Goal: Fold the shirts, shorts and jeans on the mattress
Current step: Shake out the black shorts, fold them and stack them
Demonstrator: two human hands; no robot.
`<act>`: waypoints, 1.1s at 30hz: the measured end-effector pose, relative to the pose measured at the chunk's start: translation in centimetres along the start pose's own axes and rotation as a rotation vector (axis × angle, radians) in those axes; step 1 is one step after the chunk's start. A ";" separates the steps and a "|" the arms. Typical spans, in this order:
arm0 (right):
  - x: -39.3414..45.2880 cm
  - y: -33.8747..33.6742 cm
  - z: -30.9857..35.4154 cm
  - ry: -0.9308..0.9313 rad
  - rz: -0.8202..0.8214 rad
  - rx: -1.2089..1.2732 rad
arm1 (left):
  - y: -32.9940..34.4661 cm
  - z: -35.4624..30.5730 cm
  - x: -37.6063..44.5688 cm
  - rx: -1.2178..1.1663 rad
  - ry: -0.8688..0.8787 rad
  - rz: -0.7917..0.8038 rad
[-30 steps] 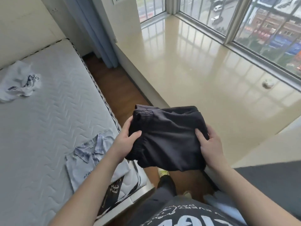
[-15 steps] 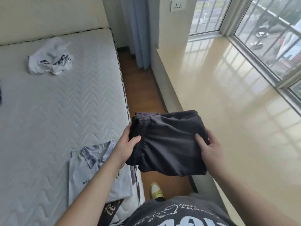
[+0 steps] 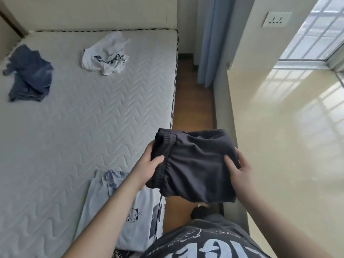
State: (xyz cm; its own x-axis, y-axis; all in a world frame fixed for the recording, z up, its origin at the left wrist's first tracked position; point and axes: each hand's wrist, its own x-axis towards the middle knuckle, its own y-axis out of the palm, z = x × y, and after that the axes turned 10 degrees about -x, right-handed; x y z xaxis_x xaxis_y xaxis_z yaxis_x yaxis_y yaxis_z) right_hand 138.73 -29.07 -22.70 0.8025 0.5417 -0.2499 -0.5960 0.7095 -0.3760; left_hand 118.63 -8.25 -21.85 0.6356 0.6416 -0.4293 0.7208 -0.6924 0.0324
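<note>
Head view: the left hand (image 3: 149, 165) grips the waistband end of the folded black shorts (image 3: 195, 164), thumb on top and fingers curled beneath, while the right hand (image 3: 240, 171) pinches the opposite edge the same way. The shorts hang in the air over the strip of wooden floor (image 3: 193, 108) between the mattress (image 3: 93, 112) and the window ledge (image 3: 279, 146), touching neither. On the mattress, a folded pale shirt (image 3: 119, 207) lies at the near corner under the left forearm; a crumpled white shirt (image 3: 105, 54) and bunched jeans (image 3: 29, 75) wait at the far end, well apart. By the look of it the shorts are folded and ready for placing. Next they need carrying left and setting flat beside the folded shirt without letting the fold slip open.
</note>
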 end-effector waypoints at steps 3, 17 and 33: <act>5.2 0.3 2.6 -0.046 0.087 -0.055 | -0.1 -1.5 2.2 -0.036 -0.002 -0.068; 16.7 14.4 7.7 -0.107 0.421 -0.243 | -11.3 -3.2 9.0 -0.087 -0.080 -0.376; 24.1 30.7 4.9 0.202 0.680 -0.409 | -24.8 0.7 20.2 0.064 -0.210 -0.424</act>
State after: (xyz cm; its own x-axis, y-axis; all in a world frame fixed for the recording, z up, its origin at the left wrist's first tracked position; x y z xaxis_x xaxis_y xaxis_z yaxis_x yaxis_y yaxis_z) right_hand 139.63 7.94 -35.88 0.2818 0.6752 -0.6817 -0.9287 0.0134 -0.3706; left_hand 113.40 21.61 -31.97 0.2150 0.7957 -0.5662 0.8815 -0.4076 -0.2381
